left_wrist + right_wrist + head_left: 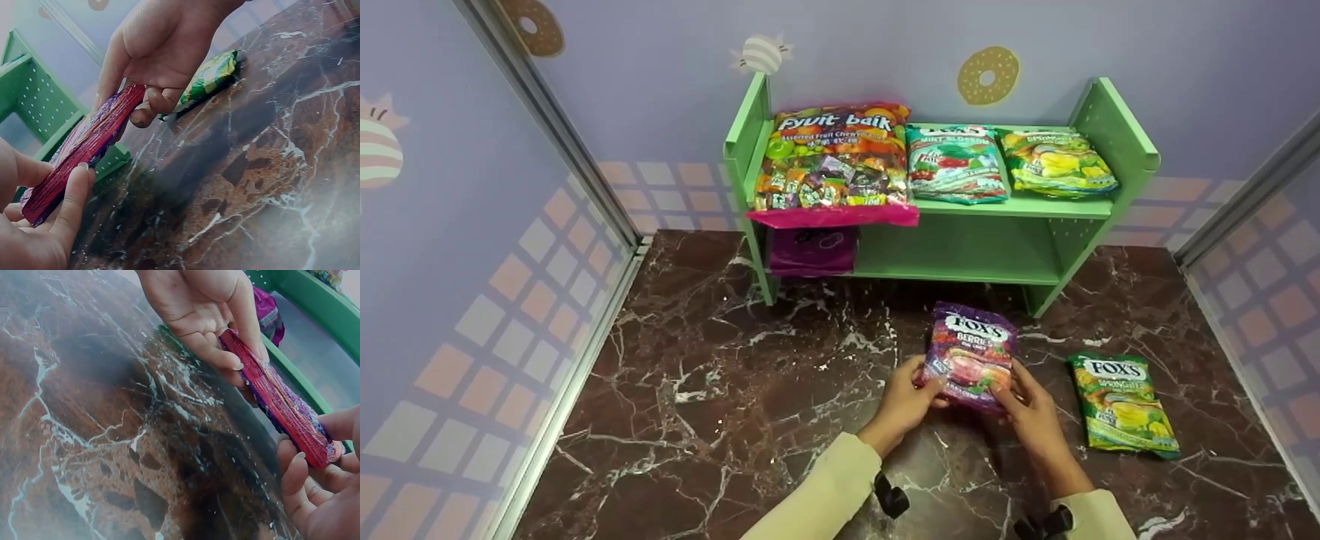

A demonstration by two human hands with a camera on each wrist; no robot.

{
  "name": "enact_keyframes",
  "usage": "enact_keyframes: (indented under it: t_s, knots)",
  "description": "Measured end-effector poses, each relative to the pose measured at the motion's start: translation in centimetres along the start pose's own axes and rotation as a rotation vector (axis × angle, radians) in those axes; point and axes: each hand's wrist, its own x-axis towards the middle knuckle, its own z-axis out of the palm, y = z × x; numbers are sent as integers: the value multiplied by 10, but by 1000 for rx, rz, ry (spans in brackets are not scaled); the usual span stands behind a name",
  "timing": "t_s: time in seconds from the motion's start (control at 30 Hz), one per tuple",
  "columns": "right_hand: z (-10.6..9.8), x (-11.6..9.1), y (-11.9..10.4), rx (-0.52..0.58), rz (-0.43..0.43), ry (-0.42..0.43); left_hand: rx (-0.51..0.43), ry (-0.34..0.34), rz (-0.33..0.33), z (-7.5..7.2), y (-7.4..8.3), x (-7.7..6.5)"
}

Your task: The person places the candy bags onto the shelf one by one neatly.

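Observation:
Both hands hold a purple Fox's Berries candy bag [969, 352] above the marble surface, in front of a green shelf. My left hand [906, 397] pinches its lower left edge, thumb on the front. At the lower right edge, my right hand [1030, 412] grips it the same way. The wrist views show the bag's pink-purple end [84, 154] between the thumbs and curled fingers of both hands. To the right of the right hand a green and yellow Fox's Spring candy bag [1125, 405] lies on the surface.
The green two-tier shelf [960, 244] stands against the back wall. On its top tier sit a large Fruit chews bag [840, 161], a Mint Blossom bag [956, 165] and another yellow-green bag [1059, 163]. A purple bag [812, 251] lies at the lower tier's left. Panels flank both sides.

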Motion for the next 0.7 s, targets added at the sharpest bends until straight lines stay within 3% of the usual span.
enact_keyframes:
  t_s: [0.27,0.47,0.7]
  knots:
    - [5,-3,-11,-6,-87,33,-35,3,50,-3,14,-3]
    - [6,-3,-20,-14,-81,12,-32,18,95,-6,23,-4]
    - [9,1,-30,-14,-102,-19,-35,38,98,-12,31,-2]
